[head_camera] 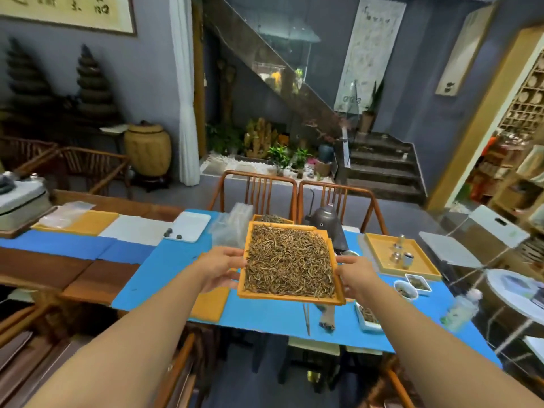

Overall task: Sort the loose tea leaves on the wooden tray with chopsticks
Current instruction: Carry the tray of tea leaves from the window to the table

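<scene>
Fingers of left hand (219, 267) and right hand (354, 275) clamp opposite edges of wooden tray (282, 297), apparently raised above table (164, 278), carrying tea leaves (290, 260).

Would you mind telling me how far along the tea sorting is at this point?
Sorting proper does not look started. Both hands, left hand and right hand, hold the wooden tray by its sides above the blue table, with the tea leaves one mixed layer. The chopsticks lie untouched on the table beneath. Small dishes at right already hold some leaves. Left: set the tray down, take the chopsticks, sort.
</scene>
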